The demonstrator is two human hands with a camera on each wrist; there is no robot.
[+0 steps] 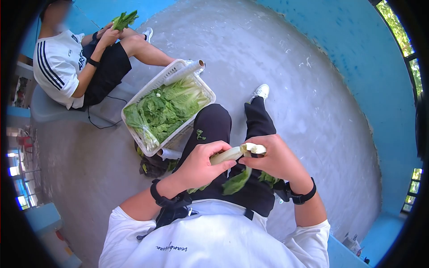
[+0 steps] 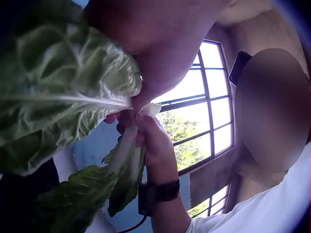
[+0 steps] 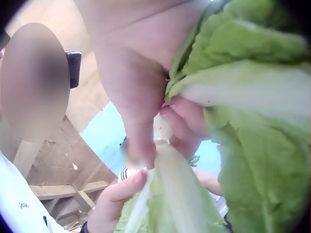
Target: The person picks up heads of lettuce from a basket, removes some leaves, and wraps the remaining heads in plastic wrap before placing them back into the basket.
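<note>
Over our lap, our left hand (image 1: 196, 165) wraps the pale lettuce stalk (image 1: 227, 155) while our right hand (image 1: 277, 158) pinches its cut base; tugging hard could, we judge, snap leaves.

Head looks down; wrists look up, sharing the lettuce (image 1: 232, 154).

The grey concrete floor (image 1: 277, 58) carries everything here. At about ten o'clock from the wearer's knees a white plastic basket (image 1: 152, 87) stands on it, heaped with leafy greens (image 1: 167, 107), a roll of clear film (image 1: 184, 72) lying across its far rim. At its near corner a dark bag of scraps (image 1: 154, 166) lies on the concrete. At eleven o'clock a grey chair (image 1: 47, 109) stands.
</note>
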